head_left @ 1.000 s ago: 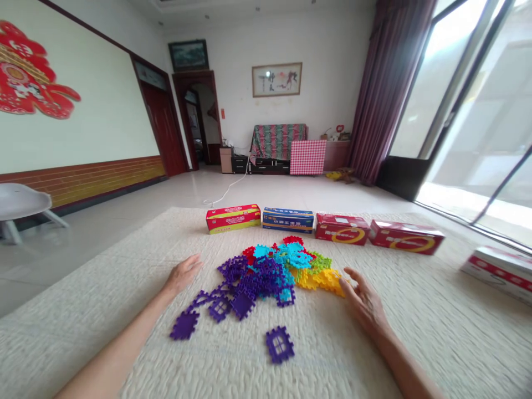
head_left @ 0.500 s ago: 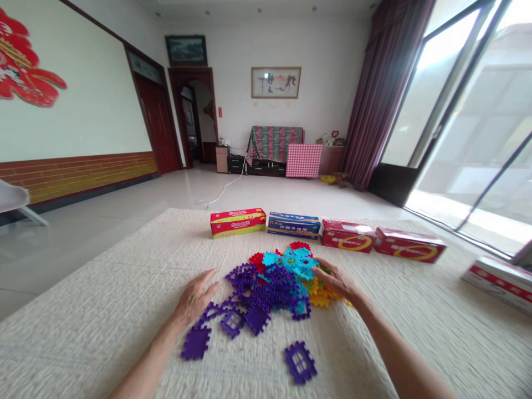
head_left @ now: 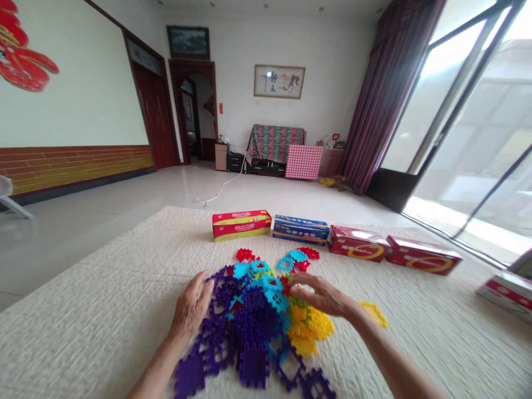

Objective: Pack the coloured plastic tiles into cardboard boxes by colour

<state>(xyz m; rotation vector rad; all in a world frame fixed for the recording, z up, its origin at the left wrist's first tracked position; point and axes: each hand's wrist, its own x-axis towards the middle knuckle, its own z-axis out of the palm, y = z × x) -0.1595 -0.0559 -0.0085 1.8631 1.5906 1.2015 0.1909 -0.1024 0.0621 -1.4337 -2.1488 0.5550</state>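
Observation:
A loose heap of flat plastic building pieces with notched edges lies before me. Purple pieces (head_left: 254, 364) fill its left and front, yellow pieces (head_left: 311, 327) its right, light-blue pieces (head_left: 277, 300) its middle and top. Some red pieces (head_left: 244, 255) show at the back, and a little green shows between. My left hand (head_left: 192, 303) is open at the heap's left edge, fingertips against the purple pieces. On the right side, my right hand (head_left: 320, 293) reaches over the heap with bent, parted fingers near red and green pieces. I see nothing held in either hand.
Behind the heap stand a red-and-yellow box (head_left: 241, 225), a blue box (head_left: 301, 229) and two red boxes (head_left: 358, 243). A red-and-white box (head_left: 505, 299) is at far right. One yellow piece (head_left: 374, 313) lies apart beside my right forearm on the cream quilted cover (head_left: 103, 310).
The heap has spread and shifted nearer to me, with purple pieces slid frontward. Some red and light-blue pieces now lie apart at the back. My right hand has moved left and slightly down.

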